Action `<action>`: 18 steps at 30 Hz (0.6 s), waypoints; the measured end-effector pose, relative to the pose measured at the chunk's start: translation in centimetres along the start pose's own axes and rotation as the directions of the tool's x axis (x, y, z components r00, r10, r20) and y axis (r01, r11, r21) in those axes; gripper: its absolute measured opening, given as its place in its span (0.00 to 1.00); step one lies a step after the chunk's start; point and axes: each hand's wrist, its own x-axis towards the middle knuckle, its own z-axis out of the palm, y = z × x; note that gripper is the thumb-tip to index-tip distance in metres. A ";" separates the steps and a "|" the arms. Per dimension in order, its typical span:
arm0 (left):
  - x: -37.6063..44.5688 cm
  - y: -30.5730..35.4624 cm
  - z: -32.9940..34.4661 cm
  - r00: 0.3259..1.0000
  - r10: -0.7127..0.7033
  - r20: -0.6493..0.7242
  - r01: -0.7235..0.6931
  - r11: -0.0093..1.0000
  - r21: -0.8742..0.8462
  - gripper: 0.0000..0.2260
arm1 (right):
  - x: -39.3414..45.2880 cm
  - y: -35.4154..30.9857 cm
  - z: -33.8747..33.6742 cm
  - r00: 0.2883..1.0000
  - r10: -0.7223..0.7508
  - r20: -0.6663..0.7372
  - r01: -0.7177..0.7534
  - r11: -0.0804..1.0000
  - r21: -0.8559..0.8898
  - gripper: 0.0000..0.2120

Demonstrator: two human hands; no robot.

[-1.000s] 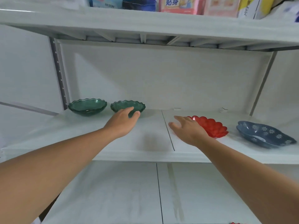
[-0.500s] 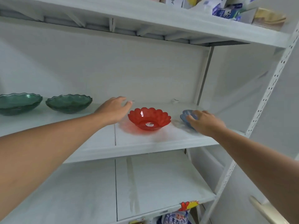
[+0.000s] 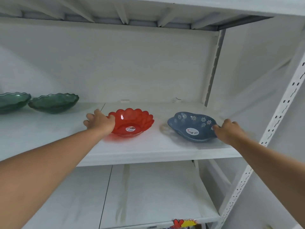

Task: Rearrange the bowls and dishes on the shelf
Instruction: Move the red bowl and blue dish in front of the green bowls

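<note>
Since half a second ago: left hand (image 3: 99,120) shifted from just left of the red bowl (image 3: 132,122) onto its left rim, fingers curled over the scalloped edge in a grasp. Right hand (image 3: 229,130) moved off the top of the blue dish (image 3: 192,126), now at its right edge, fingertips touching the rim; whether truly gripping or only resting there cannot be told, since the hand and dish are motion-blurred. Blue dish now fully uncovered, white daisy pattern and a round sticker showing inside.

Cut off at the left frame edge: the farther of two green bowls (image 3: 12,102); the nearer green bowl (image 3: 53,103) whole, well left of the red bowl. Left thumb hidden behind the red bowl's wall. Colourful packaging (image 3: 184,223) below the lower shelf, mostly cropped.

On the white shelf (image 3: 148,151): red bowl directly right of the left hand, blue dish right of the red bowl and apart from it.
</note>
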 end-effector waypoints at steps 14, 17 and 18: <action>3.3 -0.3 0.6 0.985 -0.085 0.149 0.144 0.885 -0.444 0.11 | 1.7 -3.0 0.9 0.969 0.072 0.236 -0.196 0.807 0.557 0.17; 3.8 -0.3 -2.2 0.996 -0.049 0.078 0.079 0.894 -0.441 0.10 | 1.6 -5.4 0.4 0.979 0.005 0.202 -0.128 0.786 0.604 0.17; 3.8 -0.4 -3.1 0.997 -0.047 0.058 0.068 0.892 -0.447 0.10 | 1.6 -6.2 0.4 0.980 -0.017 0.198 -0.110 0.784 0.611 0.17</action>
